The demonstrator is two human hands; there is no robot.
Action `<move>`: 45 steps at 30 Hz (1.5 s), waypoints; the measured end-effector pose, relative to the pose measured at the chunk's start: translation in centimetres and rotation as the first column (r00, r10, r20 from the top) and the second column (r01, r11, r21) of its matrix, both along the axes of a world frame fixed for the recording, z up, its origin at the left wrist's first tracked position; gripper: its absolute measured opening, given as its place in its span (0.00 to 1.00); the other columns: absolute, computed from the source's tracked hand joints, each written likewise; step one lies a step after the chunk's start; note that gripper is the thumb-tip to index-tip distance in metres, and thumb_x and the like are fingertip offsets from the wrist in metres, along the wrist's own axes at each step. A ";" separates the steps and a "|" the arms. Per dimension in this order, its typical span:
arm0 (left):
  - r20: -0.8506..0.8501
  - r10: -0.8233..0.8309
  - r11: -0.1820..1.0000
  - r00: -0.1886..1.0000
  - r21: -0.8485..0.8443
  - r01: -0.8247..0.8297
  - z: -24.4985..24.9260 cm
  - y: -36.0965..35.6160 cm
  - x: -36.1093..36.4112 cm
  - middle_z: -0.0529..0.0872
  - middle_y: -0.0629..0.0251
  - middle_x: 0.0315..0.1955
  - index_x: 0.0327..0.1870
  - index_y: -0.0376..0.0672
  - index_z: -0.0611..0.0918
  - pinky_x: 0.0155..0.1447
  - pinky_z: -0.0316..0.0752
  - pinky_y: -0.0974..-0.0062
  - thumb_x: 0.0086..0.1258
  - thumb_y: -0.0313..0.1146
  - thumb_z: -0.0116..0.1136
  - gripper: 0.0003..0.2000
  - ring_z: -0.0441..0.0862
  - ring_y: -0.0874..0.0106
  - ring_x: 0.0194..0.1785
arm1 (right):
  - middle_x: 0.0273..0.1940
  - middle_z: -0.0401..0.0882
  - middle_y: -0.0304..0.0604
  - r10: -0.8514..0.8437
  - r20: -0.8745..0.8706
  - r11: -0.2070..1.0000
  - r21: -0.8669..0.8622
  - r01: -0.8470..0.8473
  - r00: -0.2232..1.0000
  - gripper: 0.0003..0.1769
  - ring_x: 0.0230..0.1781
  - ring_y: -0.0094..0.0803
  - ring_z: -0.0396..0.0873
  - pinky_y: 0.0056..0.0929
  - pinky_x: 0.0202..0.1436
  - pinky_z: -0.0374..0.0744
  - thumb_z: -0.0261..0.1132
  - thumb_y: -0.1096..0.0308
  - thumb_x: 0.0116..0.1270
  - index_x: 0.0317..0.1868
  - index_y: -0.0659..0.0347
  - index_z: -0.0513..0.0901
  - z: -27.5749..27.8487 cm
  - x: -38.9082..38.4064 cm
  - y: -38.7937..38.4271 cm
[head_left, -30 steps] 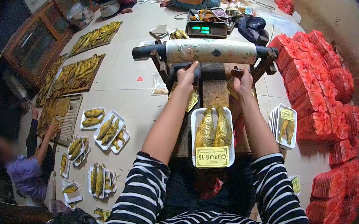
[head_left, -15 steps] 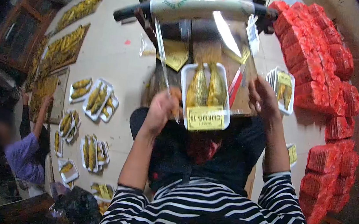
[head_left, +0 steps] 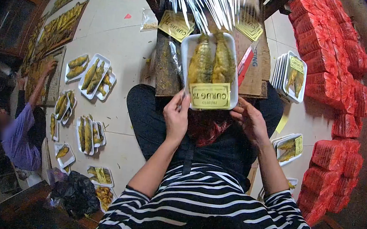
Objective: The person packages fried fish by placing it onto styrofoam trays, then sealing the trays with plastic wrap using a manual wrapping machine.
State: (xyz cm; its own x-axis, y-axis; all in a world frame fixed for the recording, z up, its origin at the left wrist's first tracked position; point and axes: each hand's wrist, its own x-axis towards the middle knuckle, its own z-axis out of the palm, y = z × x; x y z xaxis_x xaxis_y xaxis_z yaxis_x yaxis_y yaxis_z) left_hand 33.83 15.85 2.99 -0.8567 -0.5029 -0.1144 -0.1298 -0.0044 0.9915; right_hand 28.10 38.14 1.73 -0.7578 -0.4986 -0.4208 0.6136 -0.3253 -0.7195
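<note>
Grip: left hand (head_left: 176, 116), right hand (head_left: 248, 119) clasp tray (head_left: 209, 72) near end; long axis points away.

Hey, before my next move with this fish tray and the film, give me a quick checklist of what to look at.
1. Cover: the film spans the fish and tray: ok.
2. The label lies flat at the tray's near end: ok.
3. The left hand is at the near left corner: ok.
4. The right hand is at the near right corner: ok.
5. Film tucked under the near edge: cannot tell, the hands hide it.
6. Film free at the far end: cannot tell, it runs out of view.
</note>
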 end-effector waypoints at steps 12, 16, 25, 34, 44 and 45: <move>-0.097 -0.022 0.989 0.995 -0.148 0.007 -0.1 0.8 2.4 0.82 0.65 0.28 0.42 0.32 0.80 0.37 0.70 0.83 0.63 0.25 0.54 0.09 0.76 0.81 0.31 | 0.49 0.75 0.47 -0.344 0.349 0.829 -0.322 0.457 0.871 0.22 0.46 0.35 0.75 0.33 0.47 0.76 0.51 0.55 0.67 0.53 0.63 0.70 3.6 3.5 -6.2; -0.006 0.194 0.918 0.981 0.355 -0.179 -2.2 -2.1 2.7 0.79 0.68 0.21 0.33 0.36 0.79 0.31 0.68 0.85 0.70 0.34 0.47 0.11 0.73 0.82 0.25 | 0.46 0.76 0.50 -0.273 0.089 0.958 -0.064 0.279 0.958 0.20 0.45 0.33 0.77 0.27 0.45 0.79 0.50 0.59 0.69 0.50 0.70 0.70 3.2 3.6 -2.8; 0.125 -0.432 0.902 0.893 0.056 0.428 -9.9 4.6 5.1 0.73 0.63 0.49 0.58 0.43 0.67 0.57 0.62 0.71 0.68 0.41 0.45 0.20 0.69 0.68 0.52 | 0.50 0.73 0.45 -0.169 0.225 0.956 -0.200 0.216 0.959 0.24 0.50 0.35 0.74 0.33 0.51 0.76 0.49 0.54 0.68 0.55 0.64 0.67 -0.9 8.6 -6.4; -0.098 -0.454 0.159 0.885 0.969 0.189 -5.6 0.0 3.2 0.76 0.58 0.50 0.53 0.38 0.72 0.60 0.63 0.71 0.59 0.54 0.57 0.30 0.71 0.68 0.54 | 0.39 0.74 0.47 0.059 -0.492 0.803 0.540 0.251 0.869 0.22 0.39 0.32 0.73 0.26 0.46 0.69 0.52 0.55 0.67 0.37 0.71 0.76 -4.5 6.6 -3.5; 0.087 -0.063 0.935 0.994 -0.343 0.090 -0.6 1.7 1.4 0.76 0.55 0.44 0.54 0.35 0.68 0.54 0.67 0.71 0.46 0.34 0.71 0.33 0.74 0.65 0.50 | 0.59 0.60 0.50 0.127 -0.656 0.832 0.479 0.280 0.744 0.25 0.57 0.34 0.65 0.28 0.59 0.65 0.56 0.76 0.59 0.58 0.69 0.64 4.6 -4.7 -6.3; -0.101 -0.032 0.898 0.994 -0.440 -0.016 0.7 1.5 0.9 0.73 0.55 0.49 0.58 0.36 0.64 0.57 0.65 0.70 0.44 0.35 0.72 0.38 0.71 0.64 0.54 | 0.57 0.63 0.49 0.218 -0.637 0.817 0.533 0.219 0.740 0.23 0.55 0.34 0.67 0.27 0.58 0.66 0.55 0.78 0.59 0.56 0.69 0.66 5.9 -6.2 -6.6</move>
State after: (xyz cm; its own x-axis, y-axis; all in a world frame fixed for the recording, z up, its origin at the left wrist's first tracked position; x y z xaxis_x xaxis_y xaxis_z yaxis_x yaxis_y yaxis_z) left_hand 34.77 17.34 3.65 -0.8558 -0.4747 0.2057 -0.0253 0.4355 0.8998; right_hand 21.90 31.52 7.61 -0.9374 -0.3477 -0.0178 -0.0751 0.2517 -0.9649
